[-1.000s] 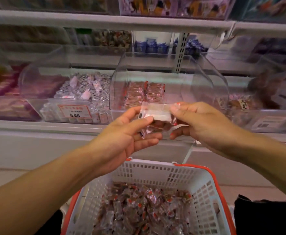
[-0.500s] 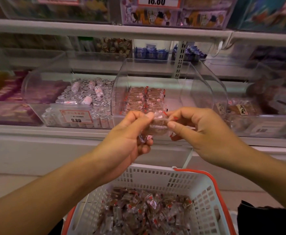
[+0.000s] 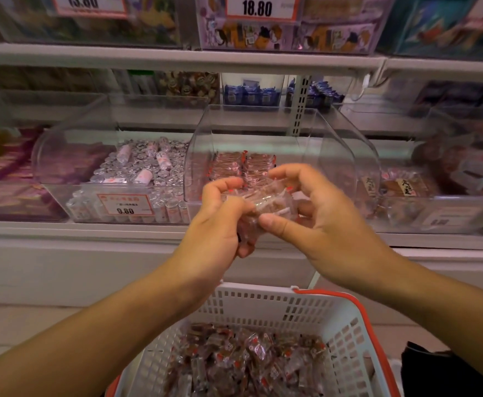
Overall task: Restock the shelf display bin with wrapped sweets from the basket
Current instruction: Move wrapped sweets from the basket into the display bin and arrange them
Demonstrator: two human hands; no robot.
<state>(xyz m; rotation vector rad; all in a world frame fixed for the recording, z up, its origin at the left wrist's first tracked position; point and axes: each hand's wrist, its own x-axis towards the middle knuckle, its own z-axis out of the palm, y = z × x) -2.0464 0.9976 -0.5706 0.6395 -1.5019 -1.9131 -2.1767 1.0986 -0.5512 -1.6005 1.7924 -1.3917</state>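
Both hands hold a small bunch of clear-wrapped brown sweets [image 3: 266,200] in front of the clear display bin [image 3: 331,144]. My left hand [image 3: 220,222] curls its fingers round the lower part of the bunch. My right hand [image 3: 314,213] pinches the upper part between thumb and fingers. Inside the bin lie two neat rows of the same red-and-brown sweets [image 3: 241,166] at its left side. Below, the white basket [image 3: 268,303] with a red rim holds several loose wrapped sweets [image 3: 248,359].
A neighbouring clear bin [image 3: 71,147] on the left holds silver-wrapped rolls, with a 9.80 price tag [image 3: 124,204]. Another bin [image 3: 446,207] with brown packets stands on the right. Upper shelves carry more goods and an 18.80 tag [image 3: 257,7]. A dark object [image 3: 446,371] lies at bottom right.
The hands have closed tighter on the sweets and bunched them together. The white-labelled wrapper seen flat a second ago is now crumpled between the fingers. The camera view tilted slightly upward.
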